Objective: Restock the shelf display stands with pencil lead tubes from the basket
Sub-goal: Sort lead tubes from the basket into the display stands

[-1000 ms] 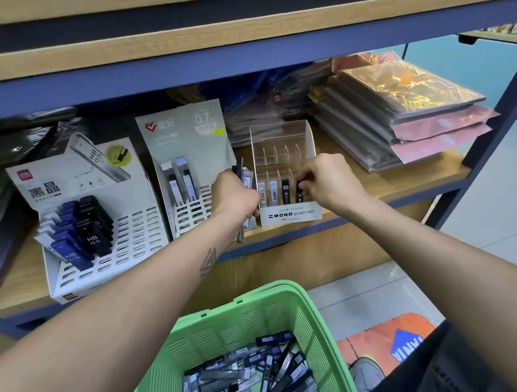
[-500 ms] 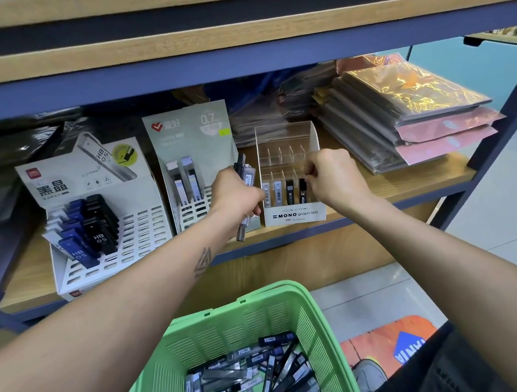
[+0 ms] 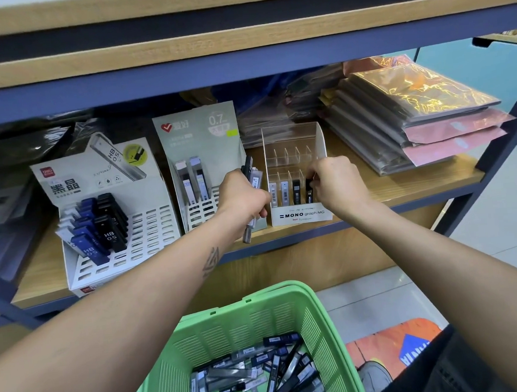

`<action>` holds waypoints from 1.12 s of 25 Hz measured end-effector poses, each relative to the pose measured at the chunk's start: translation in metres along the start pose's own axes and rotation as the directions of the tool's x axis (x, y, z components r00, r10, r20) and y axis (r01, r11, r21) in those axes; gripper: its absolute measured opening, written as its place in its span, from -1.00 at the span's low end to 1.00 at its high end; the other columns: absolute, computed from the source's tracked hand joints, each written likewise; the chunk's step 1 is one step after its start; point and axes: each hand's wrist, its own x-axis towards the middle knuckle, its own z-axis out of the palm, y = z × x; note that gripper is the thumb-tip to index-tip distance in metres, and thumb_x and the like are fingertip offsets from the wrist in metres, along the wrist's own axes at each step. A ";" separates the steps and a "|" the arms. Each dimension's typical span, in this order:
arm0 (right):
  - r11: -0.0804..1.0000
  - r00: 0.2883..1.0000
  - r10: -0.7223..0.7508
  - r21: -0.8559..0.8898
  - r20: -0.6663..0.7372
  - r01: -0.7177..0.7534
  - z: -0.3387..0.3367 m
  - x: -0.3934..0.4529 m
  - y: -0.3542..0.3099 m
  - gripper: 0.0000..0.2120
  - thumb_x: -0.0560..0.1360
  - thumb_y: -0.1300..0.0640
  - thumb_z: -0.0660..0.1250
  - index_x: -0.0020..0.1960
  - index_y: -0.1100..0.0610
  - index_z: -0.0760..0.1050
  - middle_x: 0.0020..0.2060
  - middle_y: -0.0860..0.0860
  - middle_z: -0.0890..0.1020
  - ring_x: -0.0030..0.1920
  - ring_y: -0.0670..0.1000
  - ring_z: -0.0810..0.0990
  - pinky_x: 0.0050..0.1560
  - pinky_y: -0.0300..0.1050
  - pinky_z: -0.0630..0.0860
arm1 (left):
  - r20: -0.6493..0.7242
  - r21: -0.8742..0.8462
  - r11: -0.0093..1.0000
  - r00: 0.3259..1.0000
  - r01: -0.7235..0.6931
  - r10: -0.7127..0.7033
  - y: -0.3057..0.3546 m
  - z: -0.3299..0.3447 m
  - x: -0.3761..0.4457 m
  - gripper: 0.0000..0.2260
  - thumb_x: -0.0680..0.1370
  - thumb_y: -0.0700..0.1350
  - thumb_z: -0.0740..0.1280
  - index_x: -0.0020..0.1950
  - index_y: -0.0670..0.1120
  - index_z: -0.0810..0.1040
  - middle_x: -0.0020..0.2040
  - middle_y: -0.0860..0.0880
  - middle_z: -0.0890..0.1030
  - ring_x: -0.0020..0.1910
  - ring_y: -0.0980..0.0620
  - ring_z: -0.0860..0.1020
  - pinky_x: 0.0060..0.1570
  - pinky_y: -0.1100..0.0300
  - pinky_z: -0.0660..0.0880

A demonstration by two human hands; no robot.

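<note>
Nearest you, the green basket [image 3: 246, 336] sat low in the frame, its lower edge cut off, with loose pencil lead tubes [image 3: 259, 378] piled inside. To its right a patterned floor mat [image 3: 396, 349] showed only in part.

Your forearms reached over the basket to the wooden shelf [image 3: 410, 180]. Your left hand [image 3: 242, 197] was curled round a bundle of tubes [image 3: 250, 190] that stuck out above and below the fist; their number could not be made out. It hid the lower right corner of the 0.7 stand [image 3: 198, 157].

Your right hand [image 3: 333, 180] was at the front row of the clear MONO stand [image 3: 295, 174], fingertips pinching the top of a black tube [image 3: 309, 193] seated in the rightmost slot; three more tubes stood to its left. The back row behind was hard to read through the clear plastic.

Farther left stood the white HB 0.5 stand [image 3: 107, 214], partly stocked with blue and black tubes. At the right rear lay stacked plastic-wrapped packs [image 3: 414, 112].
</note>
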 end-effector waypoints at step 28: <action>0.120 0.924 -0.070 0.922 0.377 -0.367 0.003 0.004 -0.131 -0.90 0.51 0.39 0.42 0.02 0.31 0.59 -0.28 0.17 0.68 -0.32 0.02 0.66 -0.25 -0.22 0.63 | 0.526 -0.489 0.835 0.849 0.253 0.051 -0.057 -0.151 -0.031 -0.64 0.55 -0.21 0.40 0.26 -0.39 0.47 -0.08 -0.37 0.67 -0.62 0.14 0.36 -0.59 0.33 0.26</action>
